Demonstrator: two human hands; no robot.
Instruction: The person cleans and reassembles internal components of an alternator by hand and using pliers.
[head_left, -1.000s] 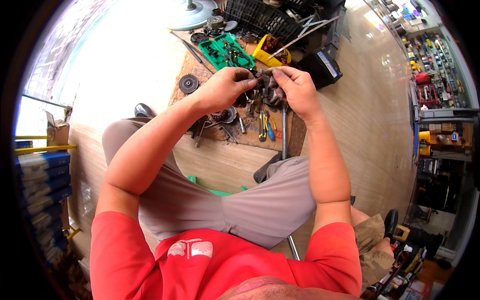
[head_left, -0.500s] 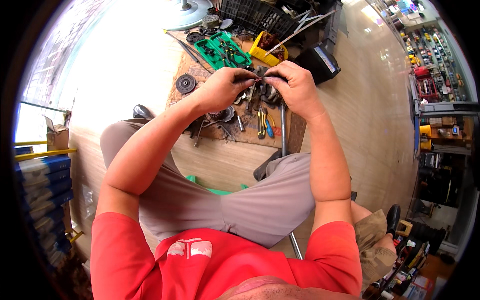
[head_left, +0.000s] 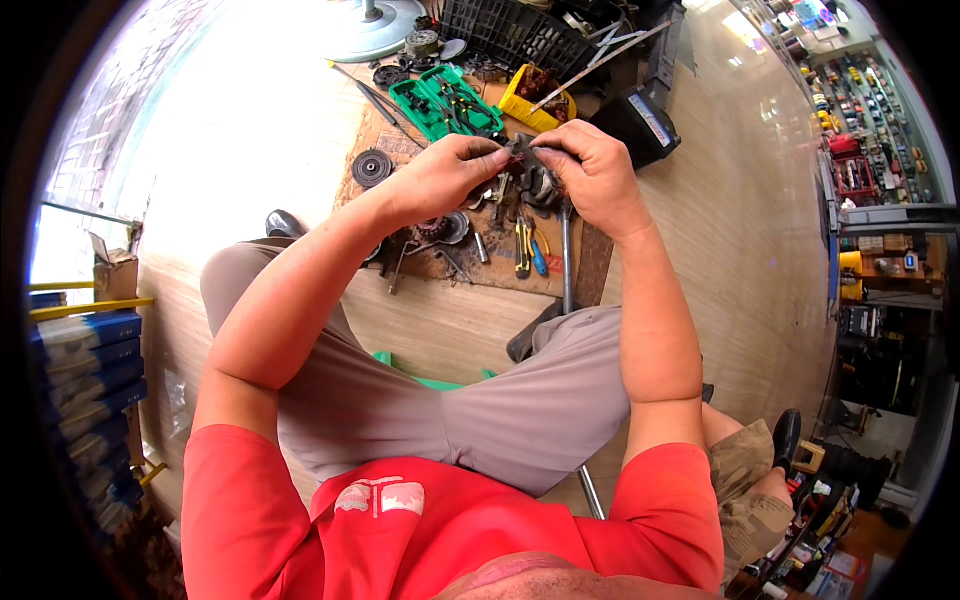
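My right hand point(head_left: 594, 176) draws back, grip unclear; my left hand point(head_left: 452, 174) pinches a small piece point(head_left: 517, 158). Left alone supports it.

In the upper middle we see cardboard point(head_left: 490, 277) on the floor point(head_left: 720, 250), a tool case point(head_left: 404, 97) toward its top. Just right of the case we find a bin point(head_left: 525, 113), a crate point(head_left: 515, 35) behind it, a box point(head_left: 625, 130) farther right. A disc point(head_left: 372, 168) lies left of our left hand point(head_left: 455, 172); hand tools point(head_left: 522, 255) lie below and left of our right hand point(head_left: 595, 180), beside a rod point(head_left: 568, 262). Stacked packages point(head_left: 95, 350) line the left edge, shelves point(head_left: 880, 216) the right.
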